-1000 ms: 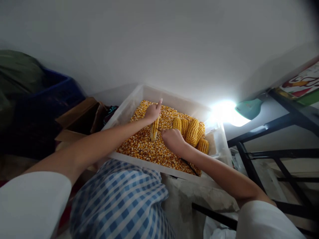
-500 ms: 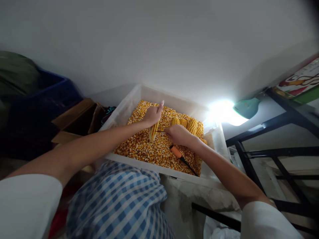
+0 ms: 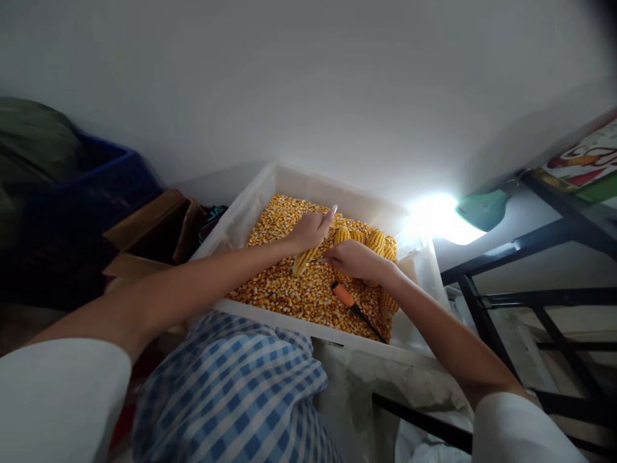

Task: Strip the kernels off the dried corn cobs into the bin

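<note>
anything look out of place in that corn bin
The orange-handled tool stands out: it lies slantwise and unheld on the loose kernels toward the front of the plastic bin, odd among corn cobs.

one head-worn view, facing forward and down at the hands point(image 3: 309, 232), seemingly fairly near

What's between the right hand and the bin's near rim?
Between the right hand and the bin's near rim, the head view shows loose corn kernels with an orange-handled tool lying on them.
</note>
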`<state>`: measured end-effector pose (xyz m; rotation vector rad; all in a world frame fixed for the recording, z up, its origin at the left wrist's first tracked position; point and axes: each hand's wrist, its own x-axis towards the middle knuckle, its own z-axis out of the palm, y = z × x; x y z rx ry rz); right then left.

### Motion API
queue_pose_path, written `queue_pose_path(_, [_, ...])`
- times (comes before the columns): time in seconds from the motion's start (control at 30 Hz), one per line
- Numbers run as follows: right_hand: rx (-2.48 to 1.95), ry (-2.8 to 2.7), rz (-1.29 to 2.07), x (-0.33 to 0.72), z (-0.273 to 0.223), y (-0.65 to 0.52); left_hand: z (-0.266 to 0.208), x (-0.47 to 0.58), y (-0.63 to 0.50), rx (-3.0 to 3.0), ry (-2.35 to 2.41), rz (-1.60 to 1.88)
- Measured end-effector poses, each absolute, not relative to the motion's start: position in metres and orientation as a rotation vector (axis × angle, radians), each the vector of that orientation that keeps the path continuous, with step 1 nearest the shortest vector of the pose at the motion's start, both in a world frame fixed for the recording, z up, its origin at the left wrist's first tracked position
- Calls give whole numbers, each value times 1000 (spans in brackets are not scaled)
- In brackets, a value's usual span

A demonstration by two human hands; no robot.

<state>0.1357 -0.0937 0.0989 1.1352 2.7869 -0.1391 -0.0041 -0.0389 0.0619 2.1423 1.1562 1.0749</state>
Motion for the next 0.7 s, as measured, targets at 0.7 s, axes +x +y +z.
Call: queue_pose_path(0.7, [1169,2827,-386,140,96,-89,64,0,-45,2207,1112,1050])
